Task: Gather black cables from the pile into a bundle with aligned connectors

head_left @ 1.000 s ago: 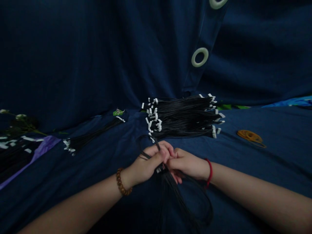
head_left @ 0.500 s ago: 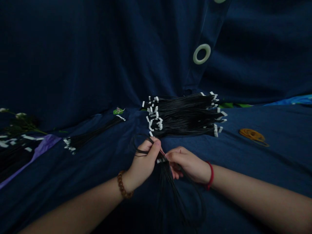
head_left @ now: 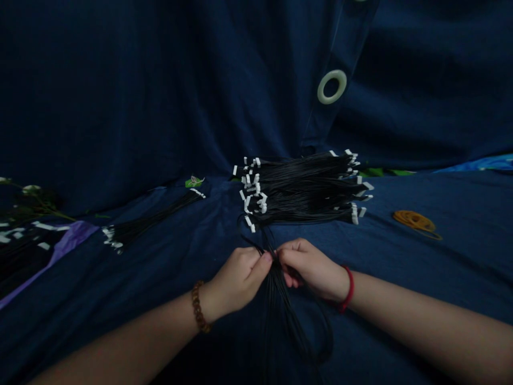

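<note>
Cables (head_left: 287,307) hang as a loose black bunch in the head view, gathered at the top between the two hands' fingertips. The bunch's long axis drops from the fingers toward the wearer, slanting slightly right as it goes, and one strand swings out into a loop below the right fingers. A few strands stick up past the fingertips, pointing away from the wearer and a little left. The left hand (head_left: 240,278) pinches the bunch between thumb and curled forefinger, with no visible gap; the right hand (head_left: 315,270) has its fingers folded and its thumb and forefinger narrowed on the same upper part, from the other side. Just beyond the fingers lies a pile of black bundles (head_left: 304,187), long axis running left to right, white connectors at both ends. Well left of the fingers, a thinner bundle (head_left: 152,219) slants away and rightward. Well right of them, tan rubber bands (head_left: 414,221) lie on the dark blue cloth (head_left: 401,256).
</note>
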A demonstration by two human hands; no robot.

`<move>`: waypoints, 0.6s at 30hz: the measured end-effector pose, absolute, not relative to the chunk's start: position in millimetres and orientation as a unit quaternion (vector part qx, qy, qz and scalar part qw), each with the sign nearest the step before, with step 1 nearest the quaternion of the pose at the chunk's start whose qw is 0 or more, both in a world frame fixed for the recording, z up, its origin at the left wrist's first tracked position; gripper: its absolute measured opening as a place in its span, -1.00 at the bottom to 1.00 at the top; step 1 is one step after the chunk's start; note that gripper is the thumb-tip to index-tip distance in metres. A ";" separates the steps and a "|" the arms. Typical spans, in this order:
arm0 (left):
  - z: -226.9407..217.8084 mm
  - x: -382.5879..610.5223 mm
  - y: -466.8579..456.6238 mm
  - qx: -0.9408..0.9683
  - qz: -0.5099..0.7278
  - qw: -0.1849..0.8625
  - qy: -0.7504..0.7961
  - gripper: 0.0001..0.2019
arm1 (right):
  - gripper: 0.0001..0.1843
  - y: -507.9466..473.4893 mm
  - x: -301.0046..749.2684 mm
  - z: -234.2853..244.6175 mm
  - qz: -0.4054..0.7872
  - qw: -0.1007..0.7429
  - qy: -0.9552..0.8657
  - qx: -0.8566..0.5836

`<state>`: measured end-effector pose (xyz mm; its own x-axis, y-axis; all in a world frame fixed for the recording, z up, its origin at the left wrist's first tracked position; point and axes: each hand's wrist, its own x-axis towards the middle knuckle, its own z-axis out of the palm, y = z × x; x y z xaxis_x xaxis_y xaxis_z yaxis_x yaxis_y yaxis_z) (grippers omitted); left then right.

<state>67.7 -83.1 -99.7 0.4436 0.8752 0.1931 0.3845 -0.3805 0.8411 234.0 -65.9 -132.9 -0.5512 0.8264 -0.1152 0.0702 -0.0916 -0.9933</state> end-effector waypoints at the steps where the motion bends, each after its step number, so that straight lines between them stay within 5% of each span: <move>1: -99.6 69.3 -83.5 0.748 0.335 0.388 0.421 -0.63 | -0.73 -65.9 233.9 -133.3 0.638 0.298 -0.606 -0.369; 9: -106.8 76.7 -81.2 0.566 0.333 0.612 0.441 -0.58 | -0.73 -65.0 234.2 -135.2 0.625 0.313 -0.617 -0.361; 18: -108.2 75.7 -80.0 0.491 0.282 0.714 0.412 -0.55 | -0.71 -64.1 237.6 -133.3 0.597 0.316 -0.645 -0.359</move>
